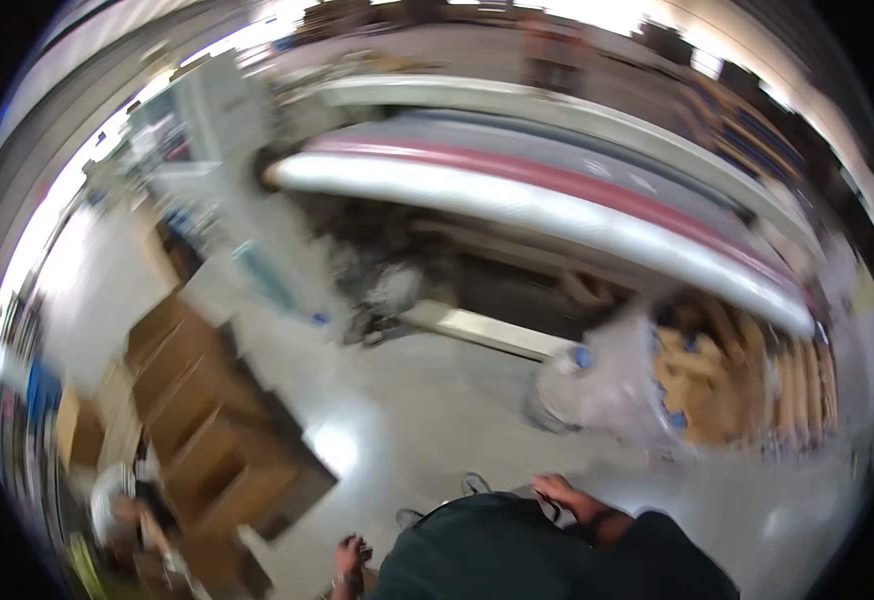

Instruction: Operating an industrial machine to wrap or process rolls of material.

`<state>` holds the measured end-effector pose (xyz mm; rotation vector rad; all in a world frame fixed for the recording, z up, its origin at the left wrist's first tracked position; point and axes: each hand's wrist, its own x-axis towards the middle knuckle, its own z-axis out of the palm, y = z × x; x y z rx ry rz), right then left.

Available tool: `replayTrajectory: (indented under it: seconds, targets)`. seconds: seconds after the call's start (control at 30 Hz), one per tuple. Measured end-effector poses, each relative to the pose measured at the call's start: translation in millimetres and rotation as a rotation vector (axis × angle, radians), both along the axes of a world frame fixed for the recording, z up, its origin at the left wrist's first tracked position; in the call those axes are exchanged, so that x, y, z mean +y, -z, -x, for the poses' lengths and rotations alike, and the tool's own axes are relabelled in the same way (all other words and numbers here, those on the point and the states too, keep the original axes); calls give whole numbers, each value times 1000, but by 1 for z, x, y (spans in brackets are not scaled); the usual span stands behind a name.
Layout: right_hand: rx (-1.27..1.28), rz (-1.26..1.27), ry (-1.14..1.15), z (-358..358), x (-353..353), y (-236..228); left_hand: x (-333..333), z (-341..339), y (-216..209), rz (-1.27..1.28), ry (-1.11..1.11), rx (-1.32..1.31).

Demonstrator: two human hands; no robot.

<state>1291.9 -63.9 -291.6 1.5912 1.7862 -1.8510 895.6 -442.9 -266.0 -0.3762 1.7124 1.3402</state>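
The boxes [192, 400], I judge, call for careful footing alongside. They stand to the left of the left hand [351, 553], apart from it. That hand is loosely curled, the right hand [557, 488] likewise; whether either holds anything, I cannot tell. Beyond lies a white roll [557, 220].
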Motion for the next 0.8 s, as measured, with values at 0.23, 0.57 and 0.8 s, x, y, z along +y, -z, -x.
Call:
replayTrajectory:
  seconds: [0.23, 0.57, 0.8]
  targets:
    - [279, -559, -799, -29, 62, 42, 19, -17, -28, 144, -132, 146]
    - [-18, 395, -142, 186, 125, 2, -97, -56, 46, 401, -317, 125]
    - [-70, 217, -248, 327, 109, -43, -54, 66, 14, 272, -418, 64]
